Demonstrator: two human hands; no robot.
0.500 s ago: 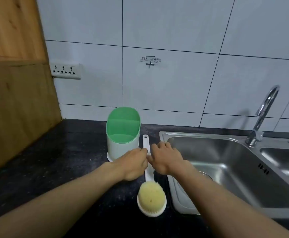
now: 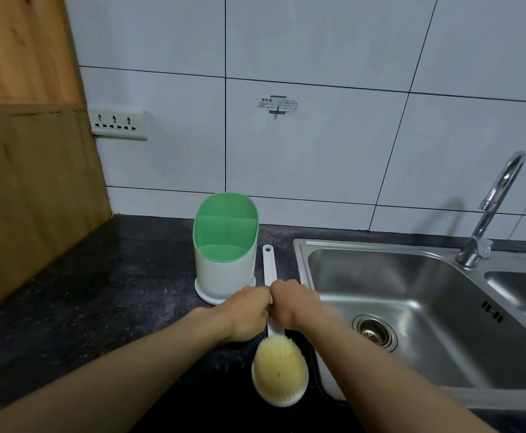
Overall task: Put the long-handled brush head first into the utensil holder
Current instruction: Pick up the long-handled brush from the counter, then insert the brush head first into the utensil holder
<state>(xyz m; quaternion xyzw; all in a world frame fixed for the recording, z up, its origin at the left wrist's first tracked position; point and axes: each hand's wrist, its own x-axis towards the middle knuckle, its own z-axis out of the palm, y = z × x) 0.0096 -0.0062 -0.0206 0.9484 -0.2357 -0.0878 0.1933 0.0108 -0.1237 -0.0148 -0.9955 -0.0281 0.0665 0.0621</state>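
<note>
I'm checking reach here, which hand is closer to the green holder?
Left. The left hand sits just in front of the holder base; the right hand is across the brush handle, nearer the sink.

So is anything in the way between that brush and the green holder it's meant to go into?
Nothing visible. The holder stands open-topped and looks empty, right beside the brush handle's far end. Both the left hand and right hand are already closed on the handle, with bare counter around.
</note>
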